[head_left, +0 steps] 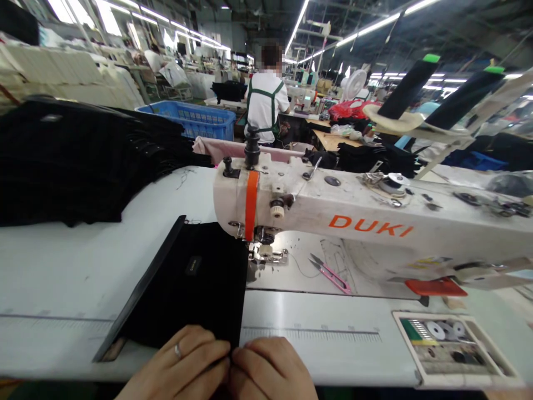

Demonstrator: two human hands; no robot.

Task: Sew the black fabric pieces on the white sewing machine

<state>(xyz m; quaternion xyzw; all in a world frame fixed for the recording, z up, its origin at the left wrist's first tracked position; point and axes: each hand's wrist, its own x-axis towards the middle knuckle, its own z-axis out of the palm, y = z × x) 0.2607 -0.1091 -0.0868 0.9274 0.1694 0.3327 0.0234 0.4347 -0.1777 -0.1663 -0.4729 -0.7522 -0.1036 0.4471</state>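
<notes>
Pale tabletop (62, 272) spreads beside black cloth (212, 300) whose near edge left hand (187, 361) and right hand (270, 366) pinch

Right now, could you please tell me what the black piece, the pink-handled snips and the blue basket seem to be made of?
The black piece: probably cloth, matte, since it shows almost no shine. The pink-handled snips: likely metal blades, grey and pointed; handle plastic or painted metal, unclear which. The blue basket: probably moulded plastic, smooth-looking, given its even colour and slotted walls.
</notes>
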